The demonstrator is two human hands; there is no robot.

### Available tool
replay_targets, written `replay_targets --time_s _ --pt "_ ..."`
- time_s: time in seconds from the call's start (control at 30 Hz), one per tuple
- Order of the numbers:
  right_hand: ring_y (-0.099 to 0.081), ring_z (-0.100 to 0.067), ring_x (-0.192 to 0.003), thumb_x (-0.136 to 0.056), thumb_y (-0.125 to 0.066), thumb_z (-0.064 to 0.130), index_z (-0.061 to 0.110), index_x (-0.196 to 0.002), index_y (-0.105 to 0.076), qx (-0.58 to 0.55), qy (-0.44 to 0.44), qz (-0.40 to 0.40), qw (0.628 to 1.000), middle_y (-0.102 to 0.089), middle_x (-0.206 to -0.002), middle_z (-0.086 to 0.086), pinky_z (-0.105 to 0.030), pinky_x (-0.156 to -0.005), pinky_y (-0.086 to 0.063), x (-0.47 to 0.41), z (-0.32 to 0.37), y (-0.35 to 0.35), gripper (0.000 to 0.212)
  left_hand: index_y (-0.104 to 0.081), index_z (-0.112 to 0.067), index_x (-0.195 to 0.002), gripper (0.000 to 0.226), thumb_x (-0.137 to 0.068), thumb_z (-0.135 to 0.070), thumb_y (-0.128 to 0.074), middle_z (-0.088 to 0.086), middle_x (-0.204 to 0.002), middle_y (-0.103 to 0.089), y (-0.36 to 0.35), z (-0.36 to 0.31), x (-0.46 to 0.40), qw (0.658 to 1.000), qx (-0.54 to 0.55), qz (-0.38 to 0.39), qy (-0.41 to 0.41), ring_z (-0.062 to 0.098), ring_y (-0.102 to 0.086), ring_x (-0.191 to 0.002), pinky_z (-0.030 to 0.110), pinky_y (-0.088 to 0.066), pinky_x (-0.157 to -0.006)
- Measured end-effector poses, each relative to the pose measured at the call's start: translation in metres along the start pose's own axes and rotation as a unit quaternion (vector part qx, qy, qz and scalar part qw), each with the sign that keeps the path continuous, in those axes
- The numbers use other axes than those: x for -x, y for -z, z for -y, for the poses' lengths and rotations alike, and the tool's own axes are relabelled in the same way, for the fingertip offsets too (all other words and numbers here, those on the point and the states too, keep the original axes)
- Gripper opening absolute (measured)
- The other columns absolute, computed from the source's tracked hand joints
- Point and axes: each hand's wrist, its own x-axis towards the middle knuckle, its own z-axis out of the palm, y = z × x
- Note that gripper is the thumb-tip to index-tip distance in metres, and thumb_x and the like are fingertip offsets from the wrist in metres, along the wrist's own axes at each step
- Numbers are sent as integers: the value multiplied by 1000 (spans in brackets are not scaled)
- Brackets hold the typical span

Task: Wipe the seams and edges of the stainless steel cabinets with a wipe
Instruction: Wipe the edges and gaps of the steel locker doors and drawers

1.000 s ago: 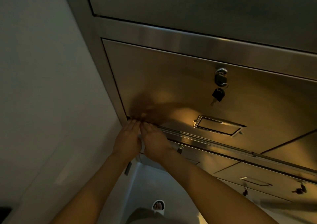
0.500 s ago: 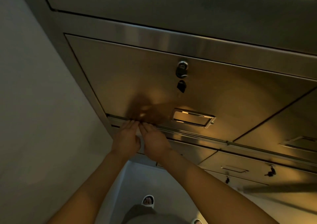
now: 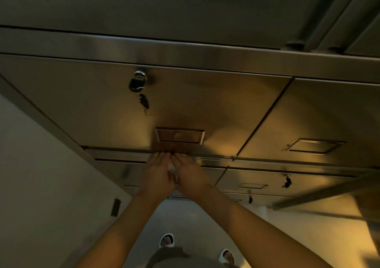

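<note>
Both hands are pressed side by side against the horizontal seam (image 3: 213, 156) under the upper-left cabinet door (image 3: 185, 103). That seam is taken as the landmark.

Left hand (image 3: 157, 175): fingers straight, laid flat, tips on the seam just below the recessed handle (image 3: 180, 136). Nothing is gripped.

Right hand (image 3: 190, 175): fingers straight too, tips on the seam, touching the left hand's fingertips. Also flat, no curl seen.

Wipe (image 3: 172, 170): only a pale sliver is seen in the gap between the two hands, just below the seam. The rest is hidden under the palms, so its extent cannot be told. It appears to be pressed under the fingers rather than pinched.

Above the seam: a padlock (image 3: 137, 81) is hung on the door's upper part, with a key (image 3: 144, 101) dangling under it. To the right, a second door (image 3: 329, 119) with its own recessed handle is separated by a vertical gap running down to the seam.

Below the seam: lower drawers (image 3: 257, 177) with small keys in their locks. Further down, floor (image 3: 185, 220) and two feet in white slippers (image 3: 167, 240). Left of the seam's end, a plain wall (image 3: 41, 175) is seen.
</note>
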Motion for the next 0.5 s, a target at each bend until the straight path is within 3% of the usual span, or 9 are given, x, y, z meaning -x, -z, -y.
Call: replay_targets --time_s 0.1,0.23,0.37,0.5 --pt "-60 -34 -122 -86 -69 17 5 -141 -56 -3 -19 -15 1000 -62 -135 -15 -40 -113 -45 14 -17 11 58 -67 -2 -128 66 -66 -20 -51 12 -122 -70 -10 -22 -3 1000 -6 11 -10 32 -62 -117 42 -48 -110" --pt "-62 -33 -116 -86 -44 29 5 -135 -60 -18 -43 -30 998 -66 -128 -15 -42 -107 -50 33 -33 27 57 -69 -3 -123 65 -67 -26 -45 12 -116 -72 -26 -45 -8 999 -5 26 -21 33 -64 -112 46 -49 -109" --pt "-65 -30 -110 -82 -64 25 9 -125 -65 -40 -54 -51 996 -68 -119 -11 -38 -99 -53 47 -55 37 46 -68 -7 -122 59 -66 -22 -55 9 -114 -71 -41 -68 -10 998 -17 55 -29 31 -63 -109 46 -48 -108" --pt "-66 -29 -108 -78 -75 25 11 -122 -66 -39 -62 -64 995 -69 -118 -10 -35 -98 -53 64 -73 50 48 -69 -9 -121 59 -64 -19 -61 7 -113 -71 -50 -92 -12 997 -17 57 -51 29 -63 -109 44 -47 -109"
